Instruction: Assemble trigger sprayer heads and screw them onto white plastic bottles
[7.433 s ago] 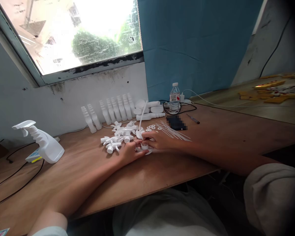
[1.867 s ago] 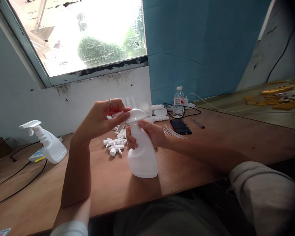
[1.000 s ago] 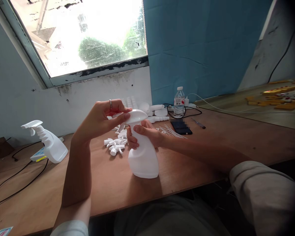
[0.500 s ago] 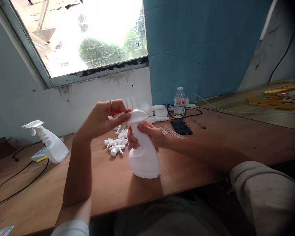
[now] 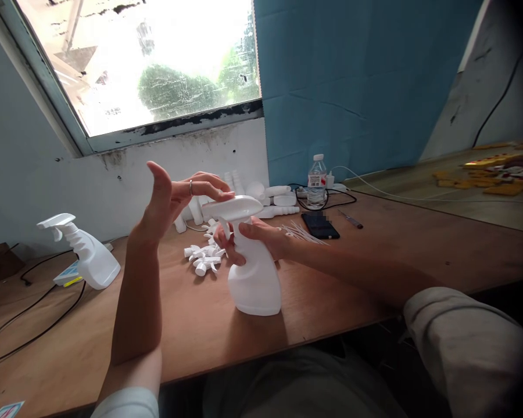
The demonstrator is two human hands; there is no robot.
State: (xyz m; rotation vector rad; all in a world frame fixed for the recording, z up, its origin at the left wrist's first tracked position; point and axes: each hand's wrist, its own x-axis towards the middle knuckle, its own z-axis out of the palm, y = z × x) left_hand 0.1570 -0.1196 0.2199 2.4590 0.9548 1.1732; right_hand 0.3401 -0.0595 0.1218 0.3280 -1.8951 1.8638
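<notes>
A white spray bottle [image 5: 256,284] stands upright on the wooden table, its trigger head [image 5: 239,206] on top with the nozzle towards the left. My right hand [image 5: 268,238] is wrapped round the bottle's neck, fingers reaching the front below the trigger. My left hand [image 5: 168,200], with a ring on one finger, is open. Its thumb points up, apart from the fingers, and the fingertips rest on the top of the head. Behind the bottle lies a pile of loose white trigger sprayers [image 5: 204,258].
Another white spray bottle [image 5: 96,258] stands at the left near black cables. White bottles [image 5: 283,200] lie along the wall. Thin white tubes [image 5: 303,232], a dark phone [image 5: 320,225], a water bottle [image 5: 317,183] and a small cutter-like tool [image 5: 351,219] are at the right.
My left hand has let go of its pinch on the trigger head; its thumb has lifted up and away. The spray bottle and my right hand stay almost in place.
</notes>
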